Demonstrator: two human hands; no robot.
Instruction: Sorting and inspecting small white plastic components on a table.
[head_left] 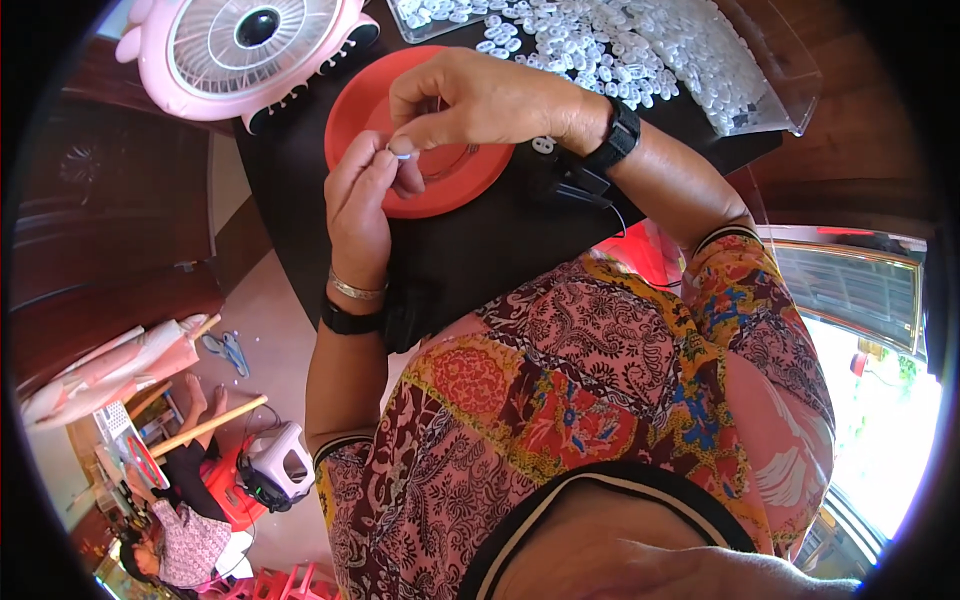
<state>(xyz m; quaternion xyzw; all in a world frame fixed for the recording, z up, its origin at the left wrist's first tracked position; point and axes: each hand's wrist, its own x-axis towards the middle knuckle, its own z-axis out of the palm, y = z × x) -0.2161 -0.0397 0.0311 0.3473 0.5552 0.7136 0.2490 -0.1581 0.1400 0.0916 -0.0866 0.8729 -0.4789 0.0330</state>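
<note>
Red dish [465, 185] right under our hands, on a black counter [480, 260]. So what have we got going on up there?

Tiny piece [401, 156], pale bluish white as far as we can tell, held above the dish. Our left hand [358, 215] has thumb and fingertips pinched narrow on it, and our right hand [490, 100] comes in from the other side, thumb and forefinger pinched on it too. Fingers cover most of it, so we can't make out its shape.

Fair enough. And all that pale stuff at the back?

Heap of little whitish plastic bits [620, 50], rounded, with holes in the ones we can make out. Part of it sits in a clear tray [780, 110] at the back right, and plenty lie loose just past the dish. One stray bit [543, 145] lies near our right wrist.

Is that pink thing a fan?

Yep, pink fan [260, 30] with a round grille, back left, near the dish. We've also got a black strap [615, 135] on our right wrist, plus a silvery bracelet [357, 290] on the left one.

Anyone else around?

One person [195, 550] in a knitted top, lower left, well apart from us. Blue-grey slippers [228, 353] lie on the floor near that person's feet.
</note>
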